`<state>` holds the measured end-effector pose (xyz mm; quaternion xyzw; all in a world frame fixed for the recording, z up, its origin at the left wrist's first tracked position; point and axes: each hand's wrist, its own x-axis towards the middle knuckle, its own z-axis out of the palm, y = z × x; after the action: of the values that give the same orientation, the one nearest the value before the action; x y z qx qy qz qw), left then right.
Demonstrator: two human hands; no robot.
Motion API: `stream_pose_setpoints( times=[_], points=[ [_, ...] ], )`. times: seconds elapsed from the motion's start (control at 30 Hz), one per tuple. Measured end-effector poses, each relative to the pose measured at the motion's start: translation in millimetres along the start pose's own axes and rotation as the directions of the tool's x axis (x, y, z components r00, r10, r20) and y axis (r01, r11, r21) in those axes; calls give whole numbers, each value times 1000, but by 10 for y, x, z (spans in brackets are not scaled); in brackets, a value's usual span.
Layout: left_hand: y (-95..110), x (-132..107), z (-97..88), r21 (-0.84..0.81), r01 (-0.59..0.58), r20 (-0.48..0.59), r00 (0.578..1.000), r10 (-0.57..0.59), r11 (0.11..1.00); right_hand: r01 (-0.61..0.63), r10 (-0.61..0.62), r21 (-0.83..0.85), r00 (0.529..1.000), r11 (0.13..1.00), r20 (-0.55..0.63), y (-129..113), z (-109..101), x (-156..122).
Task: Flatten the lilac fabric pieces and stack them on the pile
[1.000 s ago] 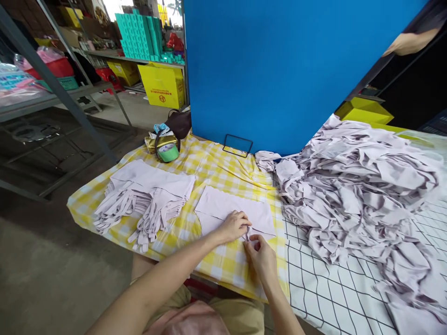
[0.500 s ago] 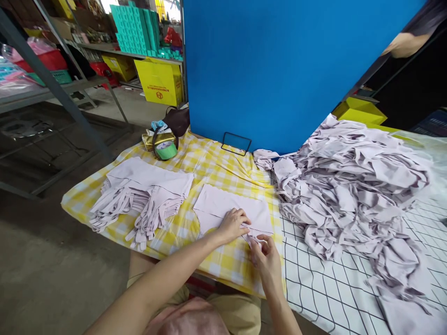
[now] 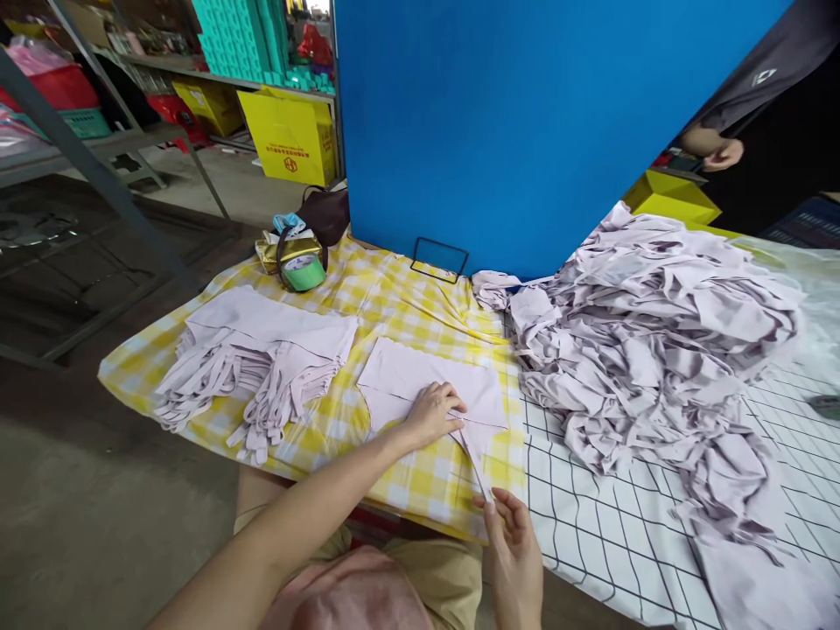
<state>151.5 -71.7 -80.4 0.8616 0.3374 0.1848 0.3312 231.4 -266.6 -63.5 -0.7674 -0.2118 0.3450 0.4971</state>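
A pale lilac strapped garment (image 3: pixel 394 372) lies spread on the yellow-checked cloth in front of me. My left hand (image 3: pixel 433 415) rests on its lower middle, fingers lying flat and pressing it down. One narrow strap (image 3: pixel 477 464) runs from beside those fingertips toward me. Its end is pinched between thumb and fingers of my right hand (image 3: pixel 515 538), near the table's front edge, and the strap looks pulled straight. To the left sits a neat stack of similar garments (image 3: pixel 269 328), their straps hanging toward the front.
A large loose heap of lilac garments (image 3: pixel 630 350) covers the right side, over a white grid-patterned cloth (image 3: pixel 577 516). A blue board (image 3: pixel 525 131) stands behind, with a black wire frame (image 3: pixel 438 261) at its foot. Green tape (image 3: pixel 305 273) lies back left. Another person's hand (image 3: pixel 724 155) shows far right.
My right hand has drawn the strap toward me and down, away from my left hand, straightening it. My left hand stays on the garment. The other person's hand has lowered.
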Motion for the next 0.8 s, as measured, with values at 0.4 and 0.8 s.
stream_pose_setpoints(
  times=[0.4, 0.8],
  points=[
    [-137, -203, -530, -224, -43, 32, 998, 51, 974, 432, -426, -363, 899, 825, 102, 396, -46, -309],
    [-607, -829, -836, 102, -26, 240, 971, 1, 994, -158, 144, -53, 648, 986, 748, 284, 1359, -471]
  ],
)
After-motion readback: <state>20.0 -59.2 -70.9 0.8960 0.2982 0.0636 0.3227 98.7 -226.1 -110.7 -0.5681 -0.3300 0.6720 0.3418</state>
